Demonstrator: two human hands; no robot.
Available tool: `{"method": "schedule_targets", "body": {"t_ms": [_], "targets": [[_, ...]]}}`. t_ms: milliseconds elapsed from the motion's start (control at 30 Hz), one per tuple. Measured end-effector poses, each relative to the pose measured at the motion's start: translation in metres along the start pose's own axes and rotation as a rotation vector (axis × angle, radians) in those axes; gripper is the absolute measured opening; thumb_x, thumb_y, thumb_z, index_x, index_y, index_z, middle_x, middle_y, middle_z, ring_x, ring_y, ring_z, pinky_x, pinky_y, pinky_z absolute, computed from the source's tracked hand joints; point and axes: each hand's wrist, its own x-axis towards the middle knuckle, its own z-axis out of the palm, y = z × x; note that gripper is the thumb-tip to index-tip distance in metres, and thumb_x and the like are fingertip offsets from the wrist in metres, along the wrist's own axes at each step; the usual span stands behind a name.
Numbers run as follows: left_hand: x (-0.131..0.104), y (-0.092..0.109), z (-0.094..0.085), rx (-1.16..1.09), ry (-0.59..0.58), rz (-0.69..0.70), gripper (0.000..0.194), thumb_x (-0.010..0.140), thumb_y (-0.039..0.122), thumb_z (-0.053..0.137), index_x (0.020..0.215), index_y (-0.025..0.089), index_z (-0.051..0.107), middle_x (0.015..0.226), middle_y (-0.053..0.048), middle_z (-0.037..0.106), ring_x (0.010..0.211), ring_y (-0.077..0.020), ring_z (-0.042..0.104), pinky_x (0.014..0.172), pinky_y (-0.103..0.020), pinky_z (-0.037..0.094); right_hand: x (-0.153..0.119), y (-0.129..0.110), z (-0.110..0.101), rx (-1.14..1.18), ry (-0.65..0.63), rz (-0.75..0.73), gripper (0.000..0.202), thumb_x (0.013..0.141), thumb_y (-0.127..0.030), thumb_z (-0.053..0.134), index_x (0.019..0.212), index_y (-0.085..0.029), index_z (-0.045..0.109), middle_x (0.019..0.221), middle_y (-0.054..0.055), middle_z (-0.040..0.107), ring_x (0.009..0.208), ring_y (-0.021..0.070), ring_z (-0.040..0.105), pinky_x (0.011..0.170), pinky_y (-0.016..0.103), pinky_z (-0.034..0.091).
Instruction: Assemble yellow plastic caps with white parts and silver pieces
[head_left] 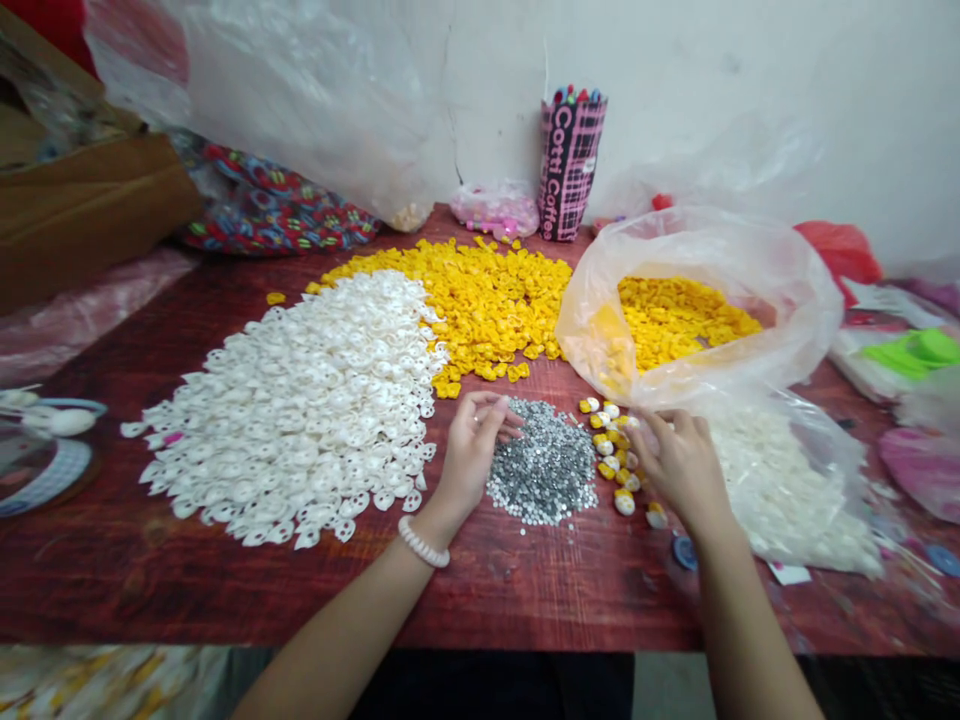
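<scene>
My left hand, with a coiled pale band on its wrist, is at the left edge of a pile of small silver discs. Its thumb and fingers are bent together; anything between them is too small to make out. My right hand reaches over a group of small yellow-and-white pieces, fingers pointing down and drawn together. Whatever its fingertips hold is hidden. To the left spreads a big heap of flat white pieces with small holes. Behind lies a heap of yellow pieces.
An open clear plastic bag holds more yellow pieces. Beside my right forearm lies a bag of whitish pieces. A patterned Cotti Coffee bag stands by the wall. A cardboard box and scissors-like handles are at left.
</scene>
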Motion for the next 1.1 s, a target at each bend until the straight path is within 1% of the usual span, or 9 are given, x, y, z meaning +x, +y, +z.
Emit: {"method": "schedule_targets", "body": {"t_ms": [133,200,300,467,600,733,833,1000,1100], "targets": [[0.003,0.003,-0.001,-0.099,0.09,-0.031,0.019,0.081,0.036,0.056,0.086,0.018,0.05,0.067,0.001,0.063,0.055,-0.0096,0.059,0.053,-0.022,0.041,0.034,-0.026,-0.006,0.191,0.069,-0.06,0.033,0.088,-0.035,0.047,0.108,-0.013,0.062,0.096,0.015,0.06,0.089,0.0266,0.053,0.081,0.041,0.043],[0.004,0.003,-0.001,-0.146,0.1,-0.059,0.02,0.081,0.036,0.056,0.084,0.018,0.05,0.066,0.002,0.062,0.054,-0.0088,0.058,0.053,-0.021,0.04,0.06,-0.045,0.002,0.326,-0.052,-0.163,0.031,0.088,-0.032,0.047,0.11,-0.015,0.061,0.099,0.012,0.062,0.094,0.0252,0.055,0.084,0.038,0.043],[0.005,0.001,-0.002,-0.173,0.102,-0.082,0.021,0.08,0.037,0.057,0.083,0.017,0.05,0.065,0.003,0.06,0.053,-0.008,0.056,0.052,-0.02,0.038,0.098,-0.072,0.023,0.378,-0.252,-0.257,0.031,0.087,-0.021,0.045,0.114,-0.013,0.058,0.101,0.013,0.064,0.092,0.0228,0.059,0.08,0.033,0.044],[0.009,0.0,-0.006,-0.196,0.135,-0.088,0.022,0.079,0.037,0.058,0.083,0.016,0.05,0.063,0.003,0.059,0.051,-0.0072,0.055,0.05,-0.019,0.037,0.125,-0.09,0.05,0.405,-0.287,-0.283,0.028,0.083,-0.016,0.052,0.109,-0.013,0.061,0.093,0.012,0.066,0.082,0.0209,0.062,0.072,0.03,0.045],[0.01,0.0,-0.007,-0.203,0.116,-0.121,0.021,0.079,0.035,0.058,0.087,0.015,0.054,0.072,-0.001,0.064,0.057,-0.0088,0.059,0.052,-0.019,0.04,0.112,-0.086,0.036,0.482,-0.246,-0.245,0.027,0.088,-0.022,0.049,0.112,-0.014,0.058,0.1,0.01,0.065,0.084,0.0169,0.061,0.074,0.028,0.046],[0.003,-0.002,-0.001,-0.295,-0.055,-0.188,0.023,0.081,0.03,0.058,0.098,0.015,0.061,0.096,-0.007,0.067,0.08,-0.0126,0.063,0.072,-0.025,0.048,0.082,-0.091,0.007,0.8,-0.188,-0.325,0.027,0.088,-0.029,0.052,0.113,-0.021,0.056,0.105,0.005,0.064,0.094,0.015,0.059,0.083,0.03,0.046],[-0.001,-0.004,0.004,-0.396,-0.136,-0.253,0.022,0.077,0.026,0.062,0.096,0.015,0.064,0.097,-0.006,0.067,0.079,-0.0111,0.063,0.074,-0.024,0.049,0.061,-0.094,-0.007,0.855,-0.134,-0.358,0.024,0.083,-0.031,0.058,0.106,-0.024,0.06,0.104,0.005,0.062,0.101,0.0183,0.055,0.089,0.037,0.044],[-0.001,-0.006,0.003,-0.512,-0.172,-0.356,0.017,0.07,0.027,0.071,0.08,0.014,0.065,0.075,-0.003,0.068,0.068,-0.0096,0.063,0.067,-0.02,0.05,0.039,-0.067,0.001,0.768,-0.063,-0.174,0.034,0.081,-0.037,0.06,0.111,-0.022,0.056,0.108,0.007,0.06,0.103,0.0206,0.054,0.09,0.039,0.043],[0.002,-0.006,0.0,-0.557,-0.177,-0.368,0.019,0.068,0.027,0.073,0.077,0.013,0.064,0.073,-0.003,0.067,0.065,-0.0081,0.062,0.063,-0.017,0.049,0.03,-0.047,0.016,0.53,-0.146,-0.127,0.032,0.081,-0.037,0.06,0.107,-0.018,0.06,0.099,0.009,0.064,0.095,0.0235,0.058,0.085,0.04,0.044]]}}
